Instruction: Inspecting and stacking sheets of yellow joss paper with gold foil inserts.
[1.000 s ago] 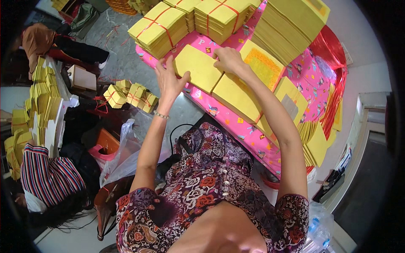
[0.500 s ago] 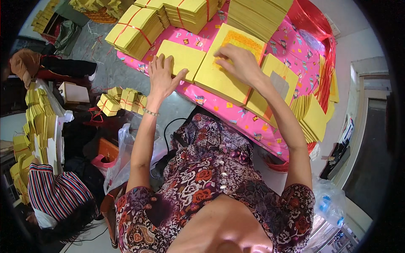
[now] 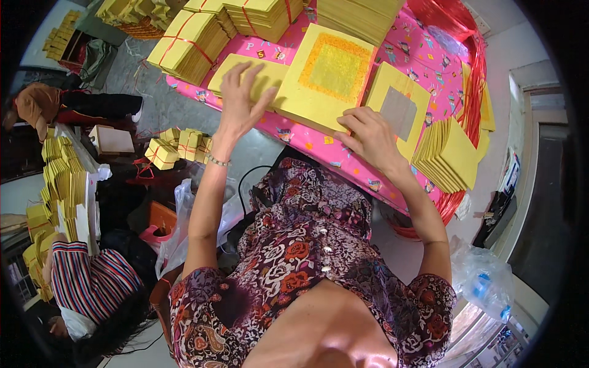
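Note:
A thick stack of yellow paper lies on the table in front of me, its top sheet bearing an orange-bordered square patch. My left hand, fingers spread, rests on a smaller yellow stack just left of it. At the thick stack's near right corner is my right hand, its fingers bent over the edge and the thumb apart from them. No separate sheet shows in either hand. To the right, a yellow stack carries a grey rectangle.
Tied yellow bundles stand at the back left of the pink patterned tablecloth. Fanned yellow sheets and red strands are at right. A co-worker in stripes sits lower left; another person is upper left.
My right hand has moved from the orange-bordered patch down to the stack's near right corner, uncovering the patch. My left hand stays on the small stack, which has shifted slightly left.

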Demonstrator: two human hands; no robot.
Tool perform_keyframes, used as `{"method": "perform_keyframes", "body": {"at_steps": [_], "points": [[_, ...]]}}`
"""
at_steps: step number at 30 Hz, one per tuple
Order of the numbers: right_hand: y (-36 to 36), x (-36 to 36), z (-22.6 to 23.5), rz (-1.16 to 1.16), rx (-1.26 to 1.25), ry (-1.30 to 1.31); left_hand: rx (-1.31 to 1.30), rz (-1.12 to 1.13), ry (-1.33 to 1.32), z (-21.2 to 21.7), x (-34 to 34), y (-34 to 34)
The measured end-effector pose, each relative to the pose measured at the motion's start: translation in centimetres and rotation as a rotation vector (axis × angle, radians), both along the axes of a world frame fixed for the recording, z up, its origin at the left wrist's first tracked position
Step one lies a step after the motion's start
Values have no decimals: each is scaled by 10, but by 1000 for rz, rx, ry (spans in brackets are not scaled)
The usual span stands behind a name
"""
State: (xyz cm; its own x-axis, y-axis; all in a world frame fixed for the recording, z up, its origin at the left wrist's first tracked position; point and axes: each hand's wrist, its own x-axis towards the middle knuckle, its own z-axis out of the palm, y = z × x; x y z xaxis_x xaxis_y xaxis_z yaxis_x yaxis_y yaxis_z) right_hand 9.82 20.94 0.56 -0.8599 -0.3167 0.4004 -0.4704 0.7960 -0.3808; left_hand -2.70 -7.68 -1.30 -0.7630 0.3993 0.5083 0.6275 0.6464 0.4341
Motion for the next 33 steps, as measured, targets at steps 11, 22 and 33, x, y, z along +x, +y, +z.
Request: {"method": "perform_keyframes", "body": {"at_steps": [11, 22, 33], "points": [[5, -10, 2, -71, -197, -227, -35, -479, -186, 5, 29, 49], [18, -28, 6, -111, -354, -585, 22, -494, -312, 12, 20, 53], [20, -33, 6, -103, -424, -689, 5, -456, -341, 14, 19, 56]]}}
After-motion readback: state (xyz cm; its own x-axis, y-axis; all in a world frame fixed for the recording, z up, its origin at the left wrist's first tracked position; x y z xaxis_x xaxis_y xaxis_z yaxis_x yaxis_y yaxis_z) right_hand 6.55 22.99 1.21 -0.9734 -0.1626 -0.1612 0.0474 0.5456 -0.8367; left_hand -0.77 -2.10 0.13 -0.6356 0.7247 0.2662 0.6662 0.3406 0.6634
